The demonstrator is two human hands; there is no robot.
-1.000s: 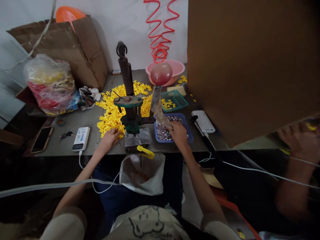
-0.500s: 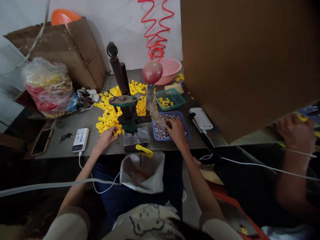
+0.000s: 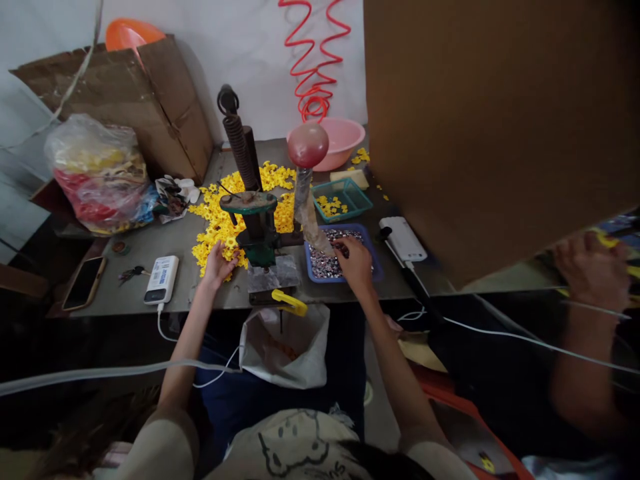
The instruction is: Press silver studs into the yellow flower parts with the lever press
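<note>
Operator: I'm holding my hands apart, either side of the green hand press (image 3: pixel 249 202). My left hand (image 3: pixel 216 265) is open beside the yellow plastic pieces (image 3: pixel 220 227); my right hand (image 3: pixel 356 263) is down in the blue tray (image 3: pixel 320 280) of small metal pieces (image 3: pixel 323 263).

Spotter: Gripping anything on the right?

Operator: Can't tell from here. Both sit close to the press.

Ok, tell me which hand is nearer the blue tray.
Right. The right hand is over the blue tray; the left hand is farther off, beyond the press.
</note>
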